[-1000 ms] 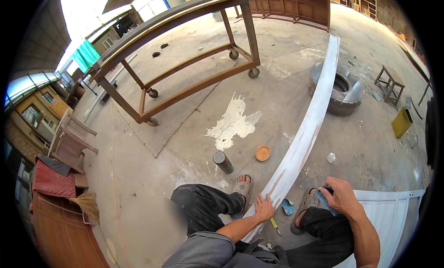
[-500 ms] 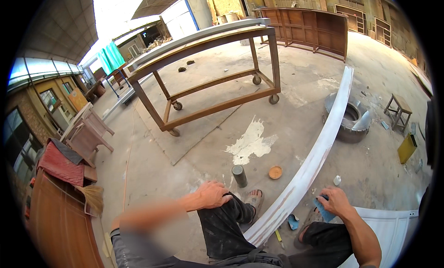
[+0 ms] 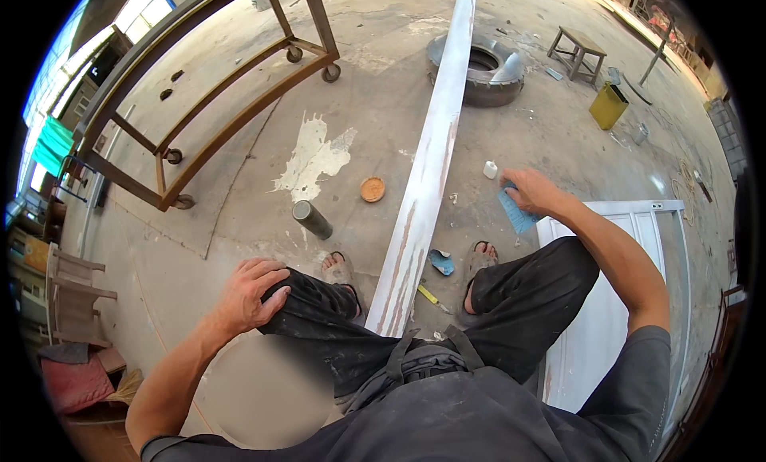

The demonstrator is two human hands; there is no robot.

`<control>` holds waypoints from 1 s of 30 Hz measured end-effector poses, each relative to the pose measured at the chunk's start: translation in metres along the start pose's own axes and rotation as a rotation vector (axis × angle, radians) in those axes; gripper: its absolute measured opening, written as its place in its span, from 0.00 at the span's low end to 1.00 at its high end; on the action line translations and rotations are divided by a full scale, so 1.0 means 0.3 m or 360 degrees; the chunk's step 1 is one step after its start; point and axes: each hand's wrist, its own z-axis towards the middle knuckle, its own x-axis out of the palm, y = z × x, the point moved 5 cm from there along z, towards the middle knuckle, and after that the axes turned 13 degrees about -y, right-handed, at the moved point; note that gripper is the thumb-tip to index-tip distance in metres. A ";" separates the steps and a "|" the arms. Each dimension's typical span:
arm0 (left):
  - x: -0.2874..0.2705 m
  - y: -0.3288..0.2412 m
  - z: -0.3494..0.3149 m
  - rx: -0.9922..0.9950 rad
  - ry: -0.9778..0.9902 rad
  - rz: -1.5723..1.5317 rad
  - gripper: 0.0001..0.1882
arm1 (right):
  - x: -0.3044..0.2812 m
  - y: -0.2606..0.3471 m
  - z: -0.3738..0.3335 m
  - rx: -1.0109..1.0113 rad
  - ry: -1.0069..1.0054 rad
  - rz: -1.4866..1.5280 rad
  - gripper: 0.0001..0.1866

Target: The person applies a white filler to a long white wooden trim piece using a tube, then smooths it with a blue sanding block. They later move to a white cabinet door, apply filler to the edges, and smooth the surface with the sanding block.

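My left hand rests on my left knee, fingers apart, with nothing in it. Out past my right knee, my right hand grips a blue sheet of sandpaper, which hangs below the fingers. A long white board runs between my feet and away from me, with brown streaks along its near part. Its far part passes over a tyre. A crumpled blue piece and a yellow-handled tool lie by the board, near my right foot. Just left of the right hand stands a small white bottle.
A green-grey cylinder and a round orange-brown lid or dish sit left of the board. A white panel lies at my right. Farther off are a wheeled metal frame, a wooden stool and a yellow can.
The view has tipped down and turned right. My right hand, still holding the sandpaper, is farther out from my right foot. My left hand stays on my left knee.
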 end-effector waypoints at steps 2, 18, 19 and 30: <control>0.036 0.015 0.014 0.0142 0.0093 -0.0065 0.13 | 0.051 -0.121 -0.019 0.0101 0.0128 0.0030 0.11; 0.044 0.054 -0.033 -0.0009 0.0525 -0.0093 0.25 | 0.808 -0.669 0.151 0.1320 -0.0426 0.0187 0.25; 0.043 0.078 -0.067 -0.0037 0.0613 -0.0075 0.29 | 0.841 -0.693 0.186 0.1328 -0.0499 0.0129 0.28; 0.058 0.050 0.056 -0.0144 0.0686 0.0008 0.17 | 1.031 -0.905 0.324 0.1105 -0.0629 0.0210 0.25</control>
